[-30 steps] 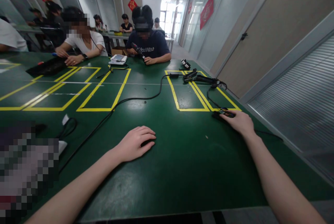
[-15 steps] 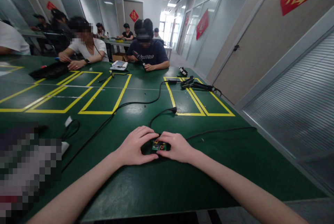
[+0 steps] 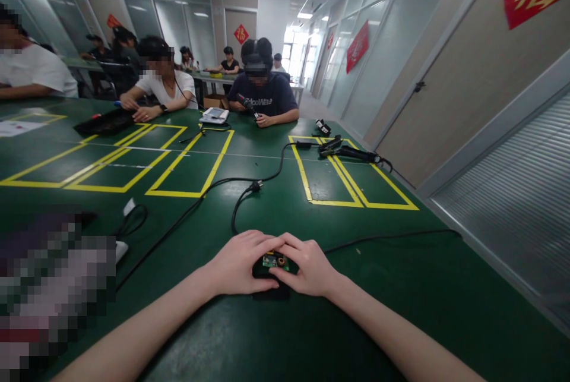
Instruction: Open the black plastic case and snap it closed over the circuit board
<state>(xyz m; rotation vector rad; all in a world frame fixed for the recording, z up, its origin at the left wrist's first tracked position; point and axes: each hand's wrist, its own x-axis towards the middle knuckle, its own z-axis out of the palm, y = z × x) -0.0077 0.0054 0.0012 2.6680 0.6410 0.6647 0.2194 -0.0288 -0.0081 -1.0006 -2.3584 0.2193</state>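
Observation:
A small green circuit board with a copper coil and yellow parts is framed by my two hands, low over the middle of the near table. Below it shows the edge of a black casing; how far the board sits inside it is hidden by my fingers. My left hand curves around the left side, its thumb along the near edge of the casing. From the right, my right hand grips the board, thumb in front and fingers behind. The fingertips of both hands meet at the far side.
A black cord with a plug lies beyond my hands, and another long cable crosses the green table. Black tools lie at the far right. A black tray is near a co-worker; another person sits opposite.
The plug and its cord have swung left and away from me. My hands have come closer together over the board, and more of the black casing shows below. The view has shifted slightly.

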